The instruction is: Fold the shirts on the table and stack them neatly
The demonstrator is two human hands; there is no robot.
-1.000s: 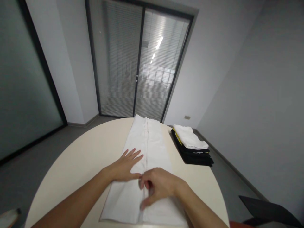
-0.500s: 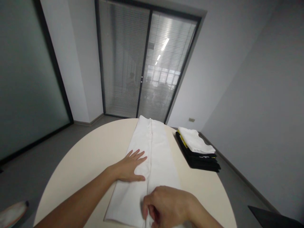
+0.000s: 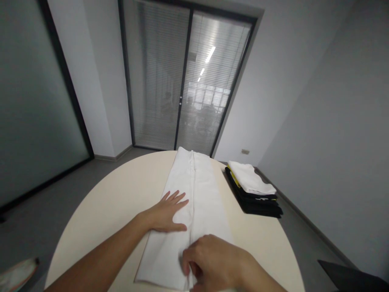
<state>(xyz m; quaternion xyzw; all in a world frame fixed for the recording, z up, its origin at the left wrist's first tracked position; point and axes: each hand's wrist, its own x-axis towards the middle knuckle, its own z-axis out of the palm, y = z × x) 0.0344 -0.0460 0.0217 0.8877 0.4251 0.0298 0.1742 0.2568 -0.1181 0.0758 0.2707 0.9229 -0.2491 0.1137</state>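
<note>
A long white cloth [image 3: 209,194], folded so that two edges meet along a line down its middle, lies lengthwise on the round table. My left hand [image 3: 170,213] rests flat on its left half, fingers spread, fingertips close to the middle line. At the near end, my right hand [image 3: 212,259] is closed, with thumb and fingers pinching the cloth at the middle line. The back of that hand partly hides the pinched edge. Small creases show along the join near the far end.
The pale round table [image 3: 121,194] carries a stack of folded black clothes [image 3: 255,207] at the right, topped by a folded white cloth [image 3: 251,178] with some yellow below it. Beyond stand glass doors with blinds [image 3: 182,81]. A black object [image 3: 349,275] sits at lower right.
The view has shifted very slightly. My left hand stays in place on the cloth, and my right hand keeps its pinch with hardly any movement.
</note>
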